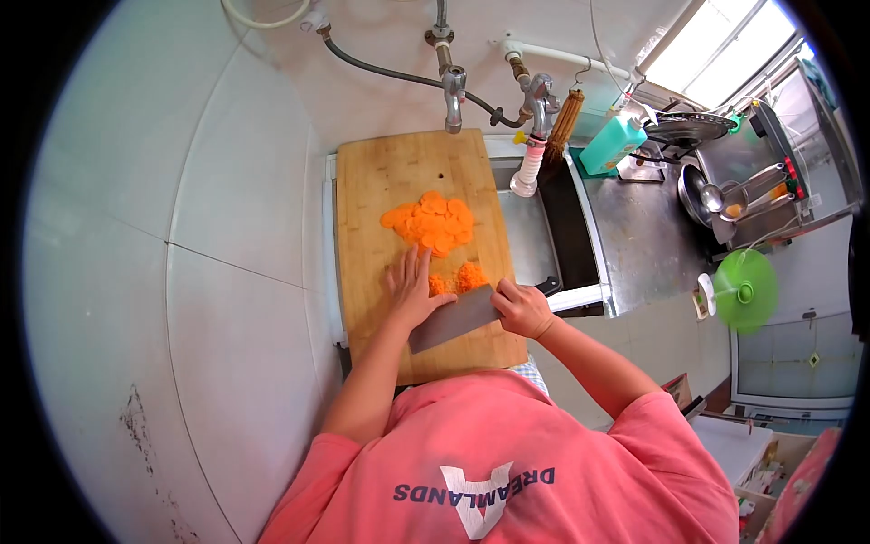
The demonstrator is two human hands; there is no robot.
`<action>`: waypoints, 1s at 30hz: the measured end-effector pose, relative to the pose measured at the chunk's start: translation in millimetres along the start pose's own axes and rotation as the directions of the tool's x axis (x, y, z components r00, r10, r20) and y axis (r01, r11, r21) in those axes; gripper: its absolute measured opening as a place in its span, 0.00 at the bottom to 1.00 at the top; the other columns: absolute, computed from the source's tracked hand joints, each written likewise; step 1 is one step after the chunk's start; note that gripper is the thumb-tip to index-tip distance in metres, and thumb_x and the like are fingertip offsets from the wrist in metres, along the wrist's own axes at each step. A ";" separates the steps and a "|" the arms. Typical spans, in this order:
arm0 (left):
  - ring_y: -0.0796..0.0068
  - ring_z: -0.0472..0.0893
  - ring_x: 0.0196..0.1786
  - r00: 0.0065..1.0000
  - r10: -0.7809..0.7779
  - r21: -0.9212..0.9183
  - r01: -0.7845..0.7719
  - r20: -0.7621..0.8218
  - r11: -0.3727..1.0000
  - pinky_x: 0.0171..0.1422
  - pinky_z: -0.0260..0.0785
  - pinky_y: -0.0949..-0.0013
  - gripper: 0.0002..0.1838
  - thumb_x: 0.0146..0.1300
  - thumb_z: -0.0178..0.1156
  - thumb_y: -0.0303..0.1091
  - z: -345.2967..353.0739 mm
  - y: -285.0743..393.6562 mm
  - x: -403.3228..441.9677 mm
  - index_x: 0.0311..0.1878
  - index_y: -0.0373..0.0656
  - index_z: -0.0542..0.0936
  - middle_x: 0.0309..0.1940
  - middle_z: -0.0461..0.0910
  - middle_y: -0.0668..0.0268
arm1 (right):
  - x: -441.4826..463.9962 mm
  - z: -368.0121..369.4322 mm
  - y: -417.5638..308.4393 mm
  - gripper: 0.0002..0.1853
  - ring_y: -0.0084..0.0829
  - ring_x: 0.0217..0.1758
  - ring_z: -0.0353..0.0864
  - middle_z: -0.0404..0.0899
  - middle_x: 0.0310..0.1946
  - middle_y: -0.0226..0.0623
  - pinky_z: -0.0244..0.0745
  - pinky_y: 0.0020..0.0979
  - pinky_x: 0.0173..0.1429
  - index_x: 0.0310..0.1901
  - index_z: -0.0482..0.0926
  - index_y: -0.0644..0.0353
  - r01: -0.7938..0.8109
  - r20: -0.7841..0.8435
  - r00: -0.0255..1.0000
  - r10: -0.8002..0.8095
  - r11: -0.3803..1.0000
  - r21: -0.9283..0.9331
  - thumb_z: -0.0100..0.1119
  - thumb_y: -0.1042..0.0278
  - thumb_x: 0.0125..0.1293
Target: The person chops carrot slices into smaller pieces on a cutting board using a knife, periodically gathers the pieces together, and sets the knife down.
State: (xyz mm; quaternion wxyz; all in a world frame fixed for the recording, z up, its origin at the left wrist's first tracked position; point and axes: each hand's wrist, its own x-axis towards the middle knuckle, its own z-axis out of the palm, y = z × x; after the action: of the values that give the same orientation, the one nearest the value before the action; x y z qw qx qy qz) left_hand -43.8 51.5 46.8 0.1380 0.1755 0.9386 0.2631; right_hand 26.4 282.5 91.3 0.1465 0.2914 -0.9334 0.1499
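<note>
A wooden cutting board (pixel 372 195) lies in front of me with a pile of thin orange carrot slices (pixel 435 222) on it. Nearer to me sits a small heap of finely cut carrot (pixel 470 276). My right hand (pixel 524 310) is closed around the handle of a cleaver (pixel 453 320), whose wide blade lies tilted beside the cut carrot. My left hand (pixel 411 288) rests on the board with its fingers stretched out. Its fingertips reach the near side of the slices, and its thumb points along the blade's edge by the cut carrot.
The board lies across a sink (pixel 526 231). Above hang two taps (pixel 454 100), one with a pink-and-white nozzle (pixel 528 168). To the right stand a turquoise bottle (pixel 613 145), a pan (pixel 693 193) with ladles, and a green fan (pixel 745 291). A tiled wall (pixel 240 344) closes the left side.
</note>
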 end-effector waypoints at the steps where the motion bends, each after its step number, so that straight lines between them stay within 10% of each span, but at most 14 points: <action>1: 0.53 0.40 0.77 0.999 -0.012 0.024 0.013 -0.045 1.000 0.74 0.32 0.40 0.59 0.45 0.68 0.63 6.0 -3.4 2.8 0.74 0.49 0.48 0.75 0.43 0.56 | -0.6 -1.2 -0.8 0.09 0.34 0.28 0.76 0.68 0.29 0.36 0.73 0.32 0.28 0.28 0.68 0.57 0.000 0.001 1.000 0.000 1.000 0.000 0.57 0.76 0.44; 23: 0.54 0.46 0.75 1.000 -0.006 0.013 0.006 -0.030 1.000 0.75 0.39 0.46 0.55 0.46 0.72 0.51 -15.6 1.2 -11.9 0.73 0.49 0.50 0.73 0.48 0.55 | -19.6 -3.2 -6.2 0.08 0.36 0.25 0.75 0.68 0.29 0.37 0.72 0.34 0.26 0.28 0.69 0.58 -0.114 -0.001 0.993 0.114 0.993 0.006 0.57 0.76 0.44; 30: 0.59 0.71 0.56 0.831 -0.042 -0.150 -0.050 -0.554 0.987 0.60 0.61 0.57 0.17 0.52 0.67 0.31 -7.5 -15.7 1.0 0.46 0.44 0.78 0.51 0.75 0.62 | -28.3 -3.5 -24.4 0.07 0.45 0.28 0.77 0.70 0.32 0.39 0.74 0.42 0.30 0.30 0.71 0.58 -0.461 0.200 0.879 0.434 0.880 0.114 0.58 0.75 0.48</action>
State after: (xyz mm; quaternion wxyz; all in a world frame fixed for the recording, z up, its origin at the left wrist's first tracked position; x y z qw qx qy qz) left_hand -51.3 36.0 44.3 -0.1276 0.0822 0.9139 0.3765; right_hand 63.7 278.7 89.0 0.0047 0.0897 -0.9695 0.2282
